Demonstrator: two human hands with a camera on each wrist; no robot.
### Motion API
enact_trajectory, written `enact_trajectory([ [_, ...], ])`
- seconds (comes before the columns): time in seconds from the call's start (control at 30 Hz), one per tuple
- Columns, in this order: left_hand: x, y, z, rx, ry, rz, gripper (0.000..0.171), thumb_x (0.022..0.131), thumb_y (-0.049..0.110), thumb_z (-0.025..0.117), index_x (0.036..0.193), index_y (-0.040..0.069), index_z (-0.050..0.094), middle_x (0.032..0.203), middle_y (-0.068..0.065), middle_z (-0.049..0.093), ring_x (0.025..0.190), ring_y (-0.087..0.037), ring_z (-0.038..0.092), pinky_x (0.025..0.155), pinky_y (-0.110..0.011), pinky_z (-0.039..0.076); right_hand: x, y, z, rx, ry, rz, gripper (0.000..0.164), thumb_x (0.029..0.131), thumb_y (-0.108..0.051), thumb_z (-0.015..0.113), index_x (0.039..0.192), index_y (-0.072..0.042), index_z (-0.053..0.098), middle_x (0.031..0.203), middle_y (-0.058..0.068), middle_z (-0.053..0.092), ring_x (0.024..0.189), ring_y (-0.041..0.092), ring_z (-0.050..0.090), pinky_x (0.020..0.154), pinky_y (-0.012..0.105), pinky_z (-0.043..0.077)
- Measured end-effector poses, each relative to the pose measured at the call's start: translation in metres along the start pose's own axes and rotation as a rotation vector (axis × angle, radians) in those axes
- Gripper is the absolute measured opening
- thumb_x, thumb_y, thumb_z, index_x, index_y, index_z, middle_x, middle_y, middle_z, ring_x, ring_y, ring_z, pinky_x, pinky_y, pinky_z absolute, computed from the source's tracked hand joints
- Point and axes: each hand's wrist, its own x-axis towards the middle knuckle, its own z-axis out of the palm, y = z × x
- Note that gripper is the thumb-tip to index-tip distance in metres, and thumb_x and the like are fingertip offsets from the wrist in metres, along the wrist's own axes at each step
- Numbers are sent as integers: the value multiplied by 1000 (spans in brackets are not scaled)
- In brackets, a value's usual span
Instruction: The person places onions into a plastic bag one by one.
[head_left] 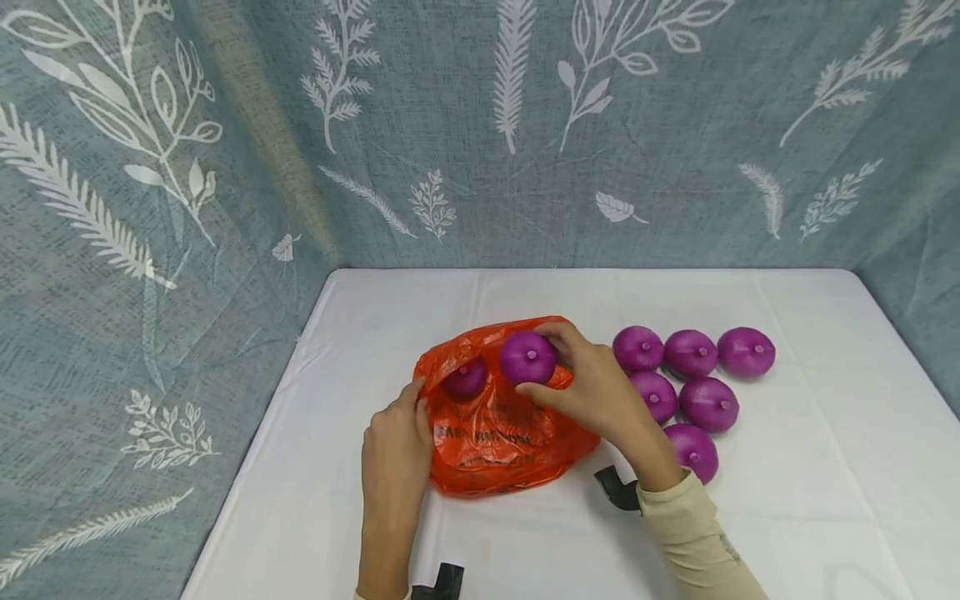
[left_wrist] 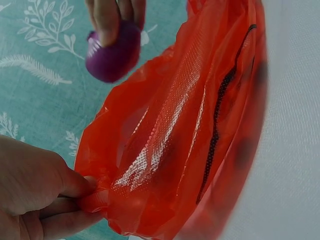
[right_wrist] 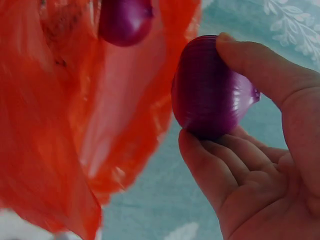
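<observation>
A red plastic bag (head_left: 495,454) lies on the table with its mouth held apart. My left hand (head_left: 397,442) pinches the left edge of the bag's mouth; in the left wrist view the thumb and fingers (left_wrist: 75,185) grip the thin plastic. With thumb and fingertips my right hand (head_left: 592,379) holds a purple onion (head_left: 528,357) over the bag's opening. The right wrist view shows that onion (right_wrist: 212,87) beside the bag's rim. Another purple onion (head_left: 466,379) sits inside the bag, partly covered by plastic. How many more lie within is hidden.
To the right of the bag several purple onions (head_left: 708,405) lie grouped on the white table (head_left: 817,467), the nearest partly behind the right forearm. A blue-grey curtain with white leaf prints (head_left: 465,125) hangs behind and along the sides of the table.
</observation>
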Motion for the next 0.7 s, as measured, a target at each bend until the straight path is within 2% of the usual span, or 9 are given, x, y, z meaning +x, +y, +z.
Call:
enact_trajectory([
  [0.13, -1, -1, 1, 0, 2, 1, 33, 102, 2, 66, 134, -5, 68, 119, -26, 75, 105, -44, 75, 87, -55, 62, 4, 5, 14, -14, -19, 30, 70, 85, -31, 92, 142, -14, 54, 137, 10, 70, 129, 27, 67, 106, 43, 56],
  [0.37, 0, -3, 2, -6, 5, 4, 32, 102, 2, 67, 133, -5, 69, 119, -26, 75, 105, -44, 75, 88, -54, 62, 11, 14, 30, -57, 11, 18, 68, 85, -27, 92, 140, -13, 54, 134, 9, 71, 125, 29, 70, 103, 44, 58],
  [0.7, 0, -3, 3, -11, 3, 13, 32, 102, 3, 67, 133, -4, 69, 118, -26, 75, 105, -43, 76, 87, -54, 63, 19, 24, 51, -135, 11, 54, 70, 86, -21, 91, 142, -9, 52, 128, 16, 72, 114, 30, 72, 97, 46, 61],
])
